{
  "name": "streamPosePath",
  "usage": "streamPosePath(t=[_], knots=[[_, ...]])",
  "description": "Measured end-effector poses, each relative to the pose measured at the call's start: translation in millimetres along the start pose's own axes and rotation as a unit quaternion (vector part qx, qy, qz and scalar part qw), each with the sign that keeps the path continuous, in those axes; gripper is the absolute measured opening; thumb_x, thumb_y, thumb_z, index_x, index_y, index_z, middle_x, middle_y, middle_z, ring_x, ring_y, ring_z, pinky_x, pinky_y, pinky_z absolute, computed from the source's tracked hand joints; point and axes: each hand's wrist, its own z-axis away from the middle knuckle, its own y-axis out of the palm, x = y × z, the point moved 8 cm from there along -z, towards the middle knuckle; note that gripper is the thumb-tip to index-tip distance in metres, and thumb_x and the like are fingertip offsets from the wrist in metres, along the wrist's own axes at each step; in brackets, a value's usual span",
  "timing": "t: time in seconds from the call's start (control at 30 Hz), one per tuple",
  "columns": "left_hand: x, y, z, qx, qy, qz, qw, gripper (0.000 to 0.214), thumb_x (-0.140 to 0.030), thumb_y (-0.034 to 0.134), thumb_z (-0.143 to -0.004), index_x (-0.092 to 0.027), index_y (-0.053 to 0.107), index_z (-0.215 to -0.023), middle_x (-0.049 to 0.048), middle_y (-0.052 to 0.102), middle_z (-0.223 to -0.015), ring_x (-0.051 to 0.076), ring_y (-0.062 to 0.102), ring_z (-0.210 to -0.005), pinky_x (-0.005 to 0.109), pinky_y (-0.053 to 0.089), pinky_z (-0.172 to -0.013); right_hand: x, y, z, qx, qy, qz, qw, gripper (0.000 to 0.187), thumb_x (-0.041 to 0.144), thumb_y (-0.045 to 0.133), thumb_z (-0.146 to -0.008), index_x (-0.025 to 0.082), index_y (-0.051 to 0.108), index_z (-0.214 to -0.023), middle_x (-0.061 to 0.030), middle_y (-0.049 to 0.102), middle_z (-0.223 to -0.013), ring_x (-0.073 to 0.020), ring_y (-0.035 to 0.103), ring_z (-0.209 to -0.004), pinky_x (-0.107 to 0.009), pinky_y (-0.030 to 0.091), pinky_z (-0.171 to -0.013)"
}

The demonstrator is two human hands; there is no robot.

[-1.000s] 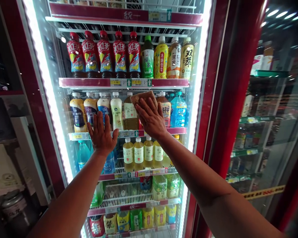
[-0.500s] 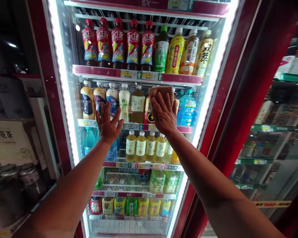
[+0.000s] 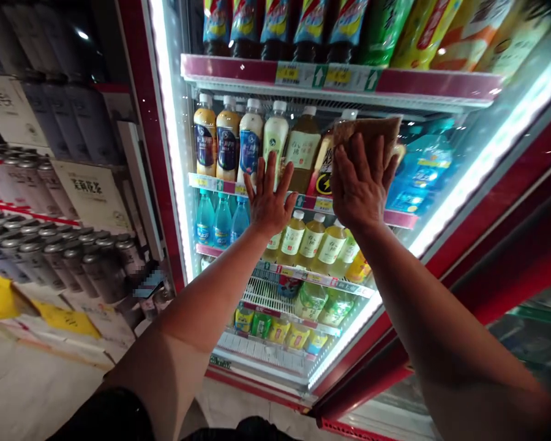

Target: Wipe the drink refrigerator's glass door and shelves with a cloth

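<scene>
I face the lit glass door (image 3: 445, 138) of a red drinks fridge. My right hand (image 3: 360, 187) lies flat on a brown cloth (image 3: 371, 131) and presses it against the glass, in front of the second shelf of bottles. My left hand (image 3: 269, 199) rests open on the glass beside it, fingers spread, holding nothing. Behind the glass stand rows of bottled drinks (image 3: 239, 141) on pink-edged shelves (image 3: 275, 70).
The fridge's red frame (image 3: 140, 116) runs down the left and another red door edge (image 3: 496, 257) slants at the right. To the left stand rows of metal tins (image 3: 50, 245) and white boxes (image 3: 92, 190), with yellow labels (image 3: 64, 318) on a low shelf.
My view has swung down and left, so the fridge now sits tilted and closer. The right hand and cloth have slid right along the glass; the left hand stays flat on the door.
</scene>
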Motion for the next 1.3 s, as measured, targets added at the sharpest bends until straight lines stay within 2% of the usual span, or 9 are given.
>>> streamPosePath(t=[0.13, 0.3, 0.53, 0.7, 0.8, 0.93, 1.07, 1.17, 1.3], knots=[[0.9, 1.1, 1.0, 0.006, -0.004, -0.020, 1.000, 0.065, -0.049, 0.040, -0.101, -0.029, 0.032, -0.162, 0.0054, 0.013, -0.174, 0.029, 0.001, -0.163, 0.060, -0.008, -0.129, 2.2, -1.0, 6.8, 0.035, -0.017, 0.010, 0.999, 0.051, 0.046, 0.041, -0.108, 0.034, 0.045, -0.157, -0.0026, 0.033, -0.169, -0.0348, 0.020, -0.160, -0.073, 0.006, -0.125], [1.6, 2.0, 1.2, -0.007, -0.005, -0.044, 0.999, 0.067, -0.053, 0.038, -0.099, -0.030, 0.032, -0.162, 0.0032, 0.019, -0.173, 0.027, 0.004, -0.163, 0.057, -0.010, -0.130, -19.5, -18.3, -15.2, 0.046, 0.045, 0.055, 0.996, 0.052, 0.043, 0.034, -0.109, 0.034, 0.038, -0.160, -0.0032, 0.021, -0.173, -0.0380, 0.010, -0.161, -0.076, 0.003, -0.122], [1.3, 2.4, 0.9, 0.001, -0.006, -0.033, 0.999, 0.067, -0.055, 0.036, -0.099, -0.030, 0.033, -0.161, 0.0031, 0.019, -0.173, 0.027, 0.004, -0.163, 0.057, -0.012, -0.130, -12.6, -8.1, 12.3, 0.075, 0.052, 0.045, 0.995, 0.054, 0.044, 0.041, -0.106, 0.033, 0.041, -0.159, -0.0033, 0.024, -0.172, -0.0378, 0.012, -0.161, -0.076, 0.002, -0.122], [3.2, 2.4, 1.3, -0.001, -0.012, -0.018, 1.000, 0.068, -0.057, 0.035, -0.098, -0.033, 0.032, -0.162, -0.0007, 0.020, -0.173, 0.025, -0.002, -0.163, 0.053, -0.014, -0.130, -28.9, -23.3, -10.6, 0.058, 0.078, 0.063, 0.993, 0.052, 0.045, 0.026, -0.110, 0.039, 0.035, -0.161, 0.0014, 0.018, -0.174, -0.0334, 0.007, -0.162, -0.071, -0.001, -0.125], [3.4, 2.9, 1.9, -0.004, -0.011, -0.026, 1.000, 0.068, -0.057, 0.037, -0.098, -0.034, 0.031, -0.162, -0.0011, 0.020, -0.173, 0.023, -0.002, -0.163, 0.052, -0.014, -0.130, -34.5, -22.4, -9.6, 0.059, 0.090, 0.076, 0.991, 0.056, 0.045, 0.031, -0.109, 0.036, 0.029, -0.164, -0.0012, 0.014, -0.175, -0.0355, 0.003, -0.162, -0.070, -0.001, -0.125], [3.0, 3.2, 2.6, -0.001, -0.008, -0.012, 1.000, 0.068, -0.052, 0.042, -0.099, -0.029, 0.033, -0.162, 0.0045, 0.016, -0.174, 0.028, -0.002, -0.163, 0.057, -0.012, -0.129, -26.8, -13.9, 12.0, 0.066, 0.048, 0.054, 0.995, 0.057, 0.047, 0.037, -0.107, 0.033, 0.035, -0.162, -0.0001, 0.022, -0.173, -0.0336, 0.009, -0.162, -0.066, 0.000, -0.128], [3.3, 2.9, 3.2, -0.006, 0.000, 0.005, 1.000, 0.067, -0.049, 0.046, -0.099, -0.025, 0.035, -0.161, 0.0099, 0.013, -0.174, 0.033, -0.001, -0.162, 0.064, -0.010, -0.128, -37.3, -21.1, 6.5, 0.044, 0.041, 0.057, 0.997, 0.053, 0.045, 0.038, -0.107, 0.034, 0.043, -0.158, 0.0012, 0.031, -0.171, -0.0326, 0.015, -0.161, -0.067, 0.004, -0.130], [5.0, 3.1, 3.5, -0.023, 0.007, 0.005, 1.000, 0.068, -0.048, 0.048, -0.098, -0.023, 0.036, -0.161, 0.0122, 0.012, -0.174, 0.035, 0.000, -0.162, 0.065, -0.008, -0.128, -46.6, -29.8, 0.7, 0.007, 0.048, 0.071, 0.996, 0.055, 0.041, 0.039, -0.106, 0.036, 0.037, -0.161, 0.0019, 0.029, -0.172, -0.0323, 0.014, -0.162, -0.068, 0.007, -0.130], [6.8, 3.4, 4.2, -0.044, 0.011, -0.003, 0.999, 0.065, -0.047, 0.050, -0.098, -0.025, 0.039, -0.159, 0.0118, 0.012, -0.174, 0.035, 0.002, -0.162, 0.065, -0.004, -0.128, -46.0, -21.4, 25.2, 0.010, 0.054, 0.086, 0.995, 0.061, 0.039, 0.040, -0.106, 0.039, 0.024, -0.165, 0.0039, 0.025, -0.173, -0.0309, 0.009, -0.162, -0.065, 0.011, -0.130]])
